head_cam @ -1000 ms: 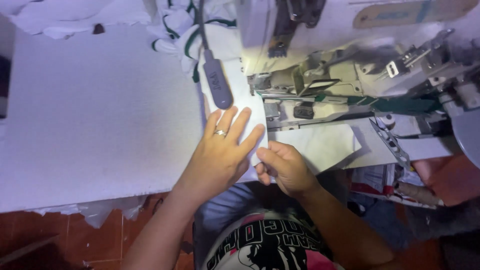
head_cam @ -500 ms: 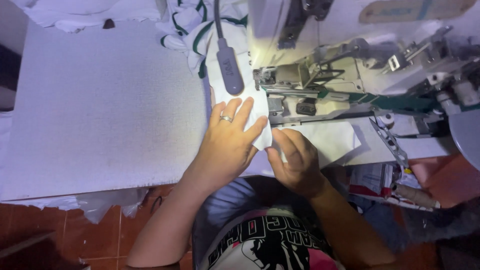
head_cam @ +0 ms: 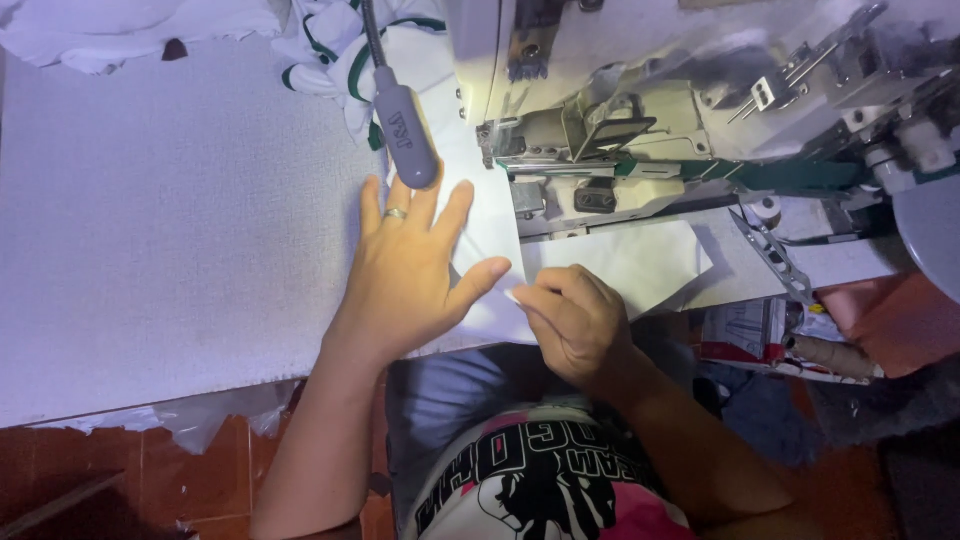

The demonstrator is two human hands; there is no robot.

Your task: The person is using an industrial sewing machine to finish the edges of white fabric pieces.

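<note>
Two hands work white fabric (head_cam: 480, 215) at the bench's (head_cam: 150, 250) front edge: left hand (head_cam: 410, 275) pressing flat, fingers spread, right hand (head_cam: 570, 320) pinching its edge beside the sewing machine (head_cam: 650, 120).

Hands (head_cam: 490, 300) pressing white fabric (head_cam: 490, 215), sewing machine (head_cam: 650, 120) beside

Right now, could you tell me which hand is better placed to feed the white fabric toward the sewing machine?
Probably the left hand: it lies flat on the white fabric before the sewing machine, while the right hand only pinches the near edge.
</note>
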